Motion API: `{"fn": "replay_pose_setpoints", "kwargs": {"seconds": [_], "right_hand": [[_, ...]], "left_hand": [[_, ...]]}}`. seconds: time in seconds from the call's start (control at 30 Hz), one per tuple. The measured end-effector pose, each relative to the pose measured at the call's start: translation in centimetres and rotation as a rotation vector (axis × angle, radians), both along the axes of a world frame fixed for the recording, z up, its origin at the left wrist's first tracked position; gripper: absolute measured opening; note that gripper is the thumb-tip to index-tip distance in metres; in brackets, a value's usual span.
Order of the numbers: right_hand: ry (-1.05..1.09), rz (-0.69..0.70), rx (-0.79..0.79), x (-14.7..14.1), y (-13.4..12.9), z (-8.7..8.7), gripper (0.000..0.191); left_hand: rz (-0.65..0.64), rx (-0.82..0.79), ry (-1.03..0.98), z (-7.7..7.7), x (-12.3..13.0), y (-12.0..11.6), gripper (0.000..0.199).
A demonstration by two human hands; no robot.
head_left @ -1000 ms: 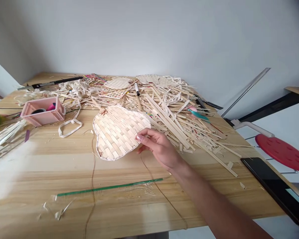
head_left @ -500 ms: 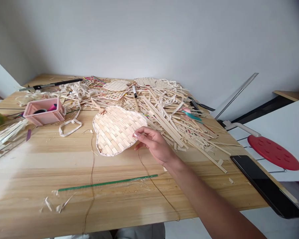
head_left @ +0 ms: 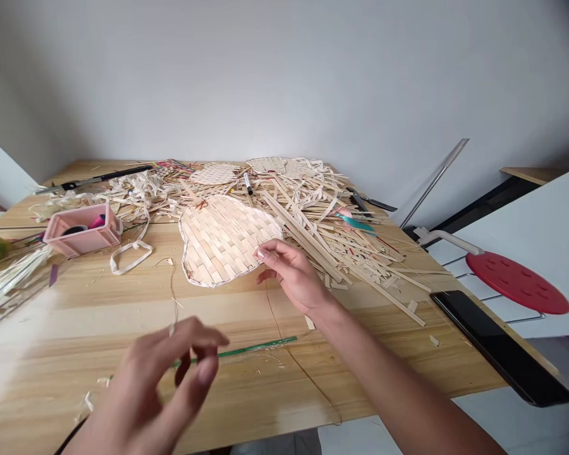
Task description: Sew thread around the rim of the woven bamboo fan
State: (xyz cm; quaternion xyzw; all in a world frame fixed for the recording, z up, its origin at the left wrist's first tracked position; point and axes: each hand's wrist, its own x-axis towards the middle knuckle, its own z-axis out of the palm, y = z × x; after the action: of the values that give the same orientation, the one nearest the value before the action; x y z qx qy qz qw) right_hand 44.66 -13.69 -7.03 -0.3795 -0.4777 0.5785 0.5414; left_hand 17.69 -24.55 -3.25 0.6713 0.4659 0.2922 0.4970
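Head view: right hand [head_left: 294, 275] touches lobed bamboo weave [head_left: 222, 240]; left hand [head_left: 161, 379] looks open.

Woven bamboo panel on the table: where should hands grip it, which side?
Pinch the near rim of the pale woven bamboo panel from the front, by the right hand. It lies flat on the wooden table, that rim on plain wood, while the far edge meets the bamboo strip pile.
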Motion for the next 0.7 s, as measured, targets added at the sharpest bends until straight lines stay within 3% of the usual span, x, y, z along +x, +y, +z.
{"fn": "replay_pose_setpoints", "kwargs": {"seconds": [0.07,0.17,0.23,0.37,0.6,0.7], "right_hand": [[0.007,-0.009,0.003,-0.1,-0.1,0.0,0.032],[0.02,0.004,0.007,-0.3,-0.3,0.1,0.03],[0.03,0.027,0.013,-0.4,-0.5,0.1,0.028],[-0.008,0.109,0.0,-0.6,-0.9,0.2,0.023],[-0.087,0.21,-0.101,-0.3,-1.2,0.2,0.025],[-0.148,0.245,-0.066,-0.1,-1.2,0.5,0.026]], "left_hand": [[-0.03,-0.095,0.029,0.2,1.3,2.5,0.041],[-0.087,-0.293,-0.172,-0.6,2.4,5.8,0.049],[-0.092,-0.31,-0.325,-1.6,2.5,7.0,0.049],[-0.049,-0.333,-0.485,-3.1,2.3,7.5,0.036],[0.045,-0.31,-0.421,-2.4,2.4,9.0,0.031],[0.069,-0.25,-0.395,-3.0,2.3,9.6,0.032]]}}
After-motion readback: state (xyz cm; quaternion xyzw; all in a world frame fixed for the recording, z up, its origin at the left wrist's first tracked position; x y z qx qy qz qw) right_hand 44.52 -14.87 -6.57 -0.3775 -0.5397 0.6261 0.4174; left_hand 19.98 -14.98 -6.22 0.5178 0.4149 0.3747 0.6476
